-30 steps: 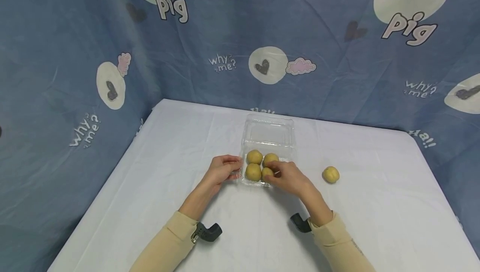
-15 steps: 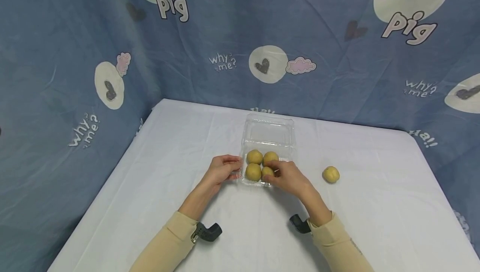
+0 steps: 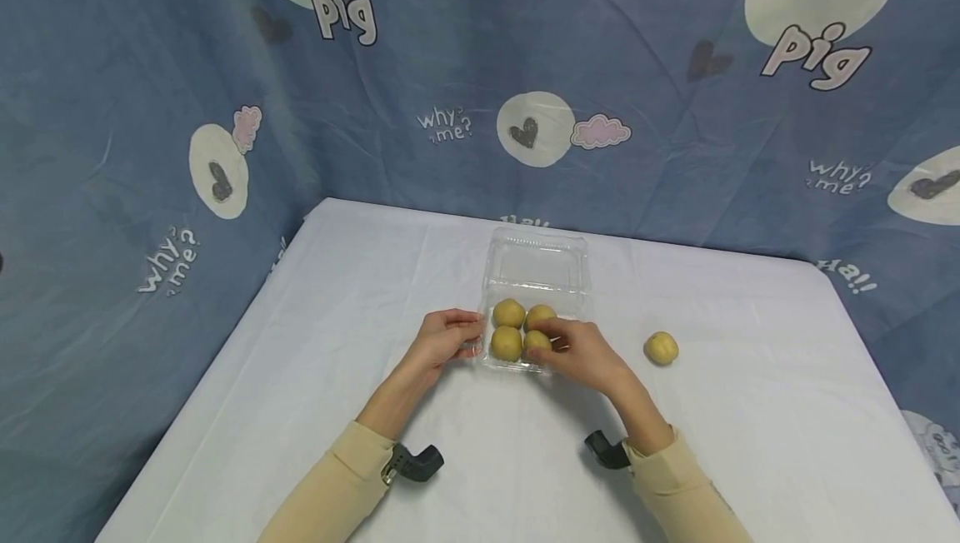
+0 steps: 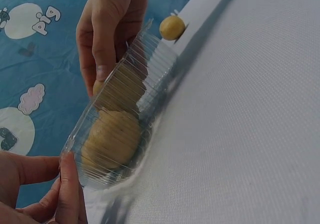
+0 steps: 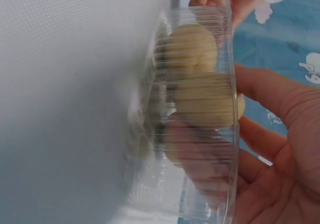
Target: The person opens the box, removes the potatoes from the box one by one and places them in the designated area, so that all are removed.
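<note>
A clear plastic clamshell box (image 3: 491, 361) lies with its lid (image 3: 537, 264) folded back, holding several round, yellow-brown, dough-like balls. My left hand (image 3: 447, 336) pinches the box's left rim between thumb and fingers, as the left wrist view also shows. Thumb and fingers of my right hand (image 3: 581, 351) grip the front-right ball (image 3: 536, 343), which sits within the box. Around it are the front-left ball (image 3: 506, 345), the back-left ball (image 3: 509, 313) and the back-right ball (image 3: 541, 315), partly behind my right fingers. Through the ribbed wall, the right wrist view shows the gripped ball (image 5: 205, 100).
One loose ball (image 3: 662, 348) rests on the white tablecloth (image 3: 750, 426), to the right of the box. A blue printed curtain (image 3: 645, 52) stands behind the table and along its sides. Black wrist devices sit at both sleeves.
My right hand has shifted very slightly right, and a little more of the front-right ball shows. The left hand and box have stayed in place.
</note>
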`<state>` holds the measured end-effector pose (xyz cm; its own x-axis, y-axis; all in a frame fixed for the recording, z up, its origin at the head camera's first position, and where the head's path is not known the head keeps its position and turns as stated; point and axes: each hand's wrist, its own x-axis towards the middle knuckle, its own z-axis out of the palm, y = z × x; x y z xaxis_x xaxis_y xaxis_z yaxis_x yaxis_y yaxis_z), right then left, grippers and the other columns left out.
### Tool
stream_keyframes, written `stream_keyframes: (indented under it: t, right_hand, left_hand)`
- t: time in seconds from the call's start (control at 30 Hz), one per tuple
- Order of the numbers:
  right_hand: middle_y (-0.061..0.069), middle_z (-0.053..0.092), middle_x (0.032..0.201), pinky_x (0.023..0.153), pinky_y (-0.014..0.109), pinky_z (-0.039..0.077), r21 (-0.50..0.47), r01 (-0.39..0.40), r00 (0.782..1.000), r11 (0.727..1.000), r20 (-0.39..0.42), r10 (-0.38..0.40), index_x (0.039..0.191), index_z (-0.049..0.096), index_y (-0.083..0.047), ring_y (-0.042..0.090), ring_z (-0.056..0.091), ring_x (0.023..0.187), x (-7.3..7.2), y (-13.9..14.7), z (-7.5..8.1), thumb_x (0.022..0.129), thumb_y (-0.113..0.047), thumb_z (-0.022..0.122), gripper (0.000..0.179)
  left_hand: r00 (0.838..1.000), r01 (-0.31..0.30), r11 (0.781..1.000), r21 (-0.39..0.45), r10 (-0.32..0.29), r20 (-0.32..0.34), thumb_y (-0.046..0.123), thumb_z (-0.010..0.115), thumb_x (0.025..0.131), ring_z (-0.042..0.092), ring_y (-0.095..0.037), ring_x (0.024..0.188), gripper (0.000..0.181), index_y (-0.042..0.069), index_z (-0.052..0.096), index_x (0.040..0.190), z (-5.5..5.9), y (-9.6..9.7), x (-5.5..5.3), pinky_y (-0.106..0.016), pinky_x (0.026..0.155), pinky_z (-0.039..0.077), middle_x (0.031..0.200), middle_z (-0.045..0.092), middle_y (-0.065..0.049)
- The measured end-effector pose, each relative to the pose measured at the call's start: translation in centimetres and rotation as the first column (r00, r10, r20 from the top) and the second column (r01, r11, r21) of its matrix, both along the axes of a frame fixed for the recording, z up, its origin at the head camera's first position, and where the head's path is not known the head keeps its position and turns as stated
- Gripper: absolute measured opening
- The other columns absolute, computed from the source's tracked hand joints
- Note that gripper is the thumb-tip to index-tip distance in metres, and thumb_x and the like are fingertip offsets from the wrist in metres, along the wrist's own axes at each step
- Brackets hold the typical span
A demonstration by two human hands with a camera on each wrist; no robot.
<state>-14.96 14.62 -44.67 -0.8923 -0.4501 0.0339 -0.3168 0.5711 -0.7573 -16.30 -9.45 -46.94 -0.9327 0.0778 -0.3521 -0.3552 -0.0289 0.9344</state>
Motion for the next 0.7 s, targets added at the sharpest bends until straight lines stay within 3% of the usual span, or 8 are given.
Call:
stream_keyframes:
  t: [0.7]
  right_hand:
    - [0.016,0.066,0.116,0.082,0.034,0.057,-0.106,0.074,0.997,0.992,0.038,-0.070,0.125,0.064,-0.001,0.029,0.067,0.097,0.8,1.2,0.5,0.089,-0.020,0.074,0.042]
  left_hand:
    - [1.000,0.014,1.000,-0.012,-0.014,0.004,0.009,0.068,0.092,0.061,-0.011,0.077,0.026,-0.004,0.065,0.114,0.0,-0.2,0.0,-0.022,0.062,0.055,0.093,0.065,-0.008]
